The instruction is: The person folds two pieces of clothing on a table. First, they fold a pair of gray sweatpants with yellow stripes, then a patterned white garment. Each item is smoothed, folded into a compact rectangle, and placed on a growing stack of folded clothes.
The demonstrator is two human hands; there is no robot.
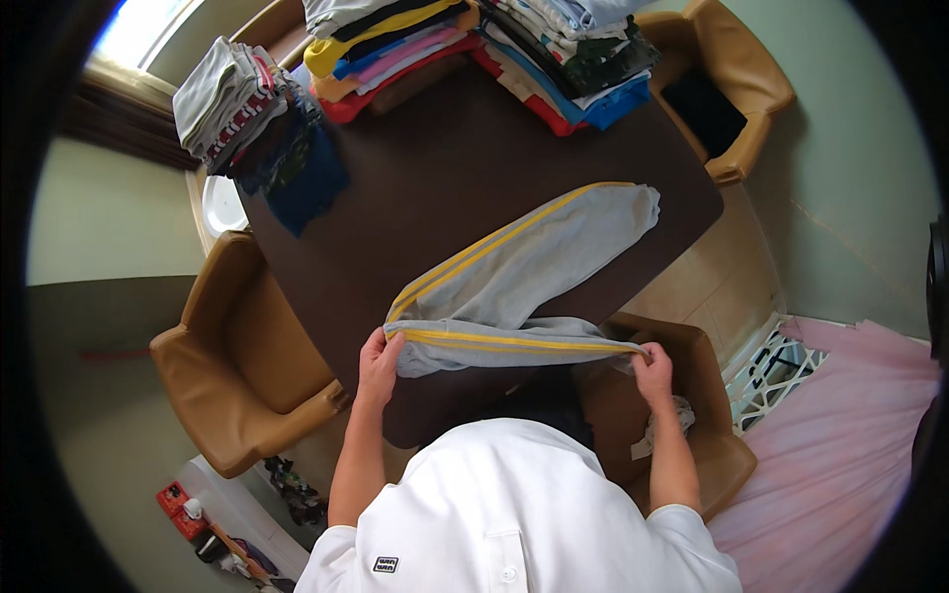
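In the head view, gray trousers lay on the brown table, one leg toward two o'clock. At eight o'clock the left hand pinched their joined end; at four, the right hand gripped the nearer leg's tip. Clothes piles stood toward eleven and one.

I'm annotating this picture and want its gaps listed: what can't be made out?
All in the head view:
Left hand and right hand: some fingers, hidden by the grey trousers.
Right clothes stack: its top, cut off by the upper edge.
Near right chair: part hidden by the right forearm.
Jumbled items, lower left: too small to identify.
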